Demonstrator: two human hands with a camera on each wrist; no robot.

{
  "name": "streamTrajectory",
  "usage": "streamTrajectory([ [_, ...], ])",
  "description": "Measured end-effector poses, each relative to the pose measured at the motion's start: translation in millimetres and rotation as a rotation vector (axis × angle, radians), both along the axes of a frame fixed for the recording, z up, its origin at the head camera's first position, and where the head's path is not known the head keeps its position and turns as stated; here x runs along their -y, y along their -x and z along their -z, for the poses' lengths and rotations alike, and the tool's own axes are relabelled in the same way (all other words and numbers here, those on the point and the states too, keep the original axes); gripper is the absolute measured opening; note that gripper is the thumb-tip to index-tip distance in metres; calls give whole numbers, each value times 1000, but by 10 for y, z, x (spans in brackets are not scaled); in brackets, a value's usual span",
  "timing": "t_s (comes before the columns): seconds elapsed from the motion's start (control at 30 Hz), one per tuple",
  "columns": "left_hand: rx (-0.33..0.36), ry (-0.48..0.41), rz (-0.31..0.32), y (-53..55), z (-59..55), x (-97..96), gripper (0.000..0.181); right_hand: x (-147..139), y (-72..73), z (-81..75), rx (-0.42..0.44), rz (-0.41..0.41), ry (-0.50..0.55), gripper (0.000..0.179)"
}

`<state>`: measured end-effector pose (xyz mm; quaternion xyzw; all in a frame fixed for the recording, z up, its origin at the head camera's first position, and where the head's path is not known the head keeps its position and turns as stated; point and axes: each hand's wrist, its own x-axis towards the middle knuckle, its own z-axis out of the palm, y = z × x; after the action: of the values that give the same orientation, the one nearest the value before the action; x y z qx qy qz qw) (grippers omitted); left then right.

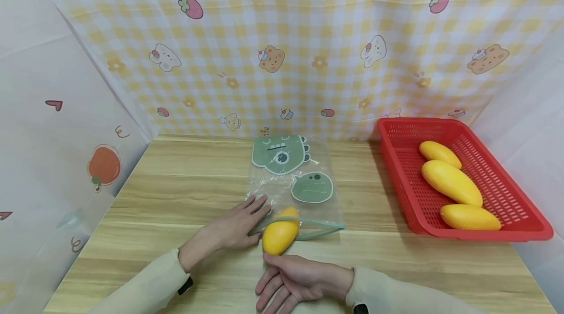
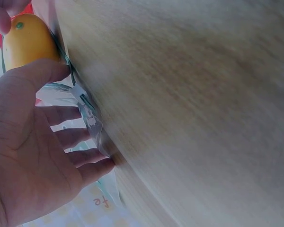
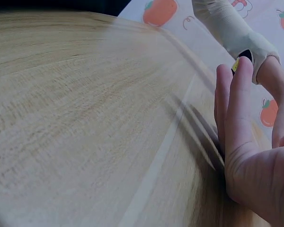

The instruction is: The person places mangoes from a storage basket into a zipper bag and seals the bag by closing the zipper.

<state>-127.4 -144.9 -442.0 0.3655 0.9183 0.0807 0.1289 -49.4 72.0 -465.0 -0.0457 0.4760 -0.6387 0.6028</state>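
A yellow mango (image 1: 280,236) lies partly inside the mouth of a clear zip bag (image 1: 273,191) printed with green cartoon shapes. Its far end is under the bag's green-edged opening; the near end sticks out. My left hand (image 1: 240,223) rests on the bag's left edge with fingers spread, its thumb beside the mango (image 2: 31,42). Just in front, my right hand (image 1: 304,277) has its thumb touching the mango's near end, the other fingers extended and the palm turned sideways. In the right wrist view, those straight fingers (image 3: 239,109) stand against the wooden table.
A red plastic basket (image 1: 398,186) stands on the right of the wooden table (image 1: 185,172) with three yellow mangoes (image 1: 451,181) inside. Behind the table hangs a yellow checked cloth (image 1: 308,93). White printed sheeting (image 1: 53,157) borders the left side.
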Motion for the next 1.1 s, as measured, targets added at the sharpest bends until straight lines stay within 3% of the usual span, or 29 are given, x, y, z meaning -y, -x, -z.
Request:
streamTrajectory([
  [1.1, 1, -6, 7, -5, -12, -1, 70, -344, 59, -5, -55, 45, -30, 70],
])
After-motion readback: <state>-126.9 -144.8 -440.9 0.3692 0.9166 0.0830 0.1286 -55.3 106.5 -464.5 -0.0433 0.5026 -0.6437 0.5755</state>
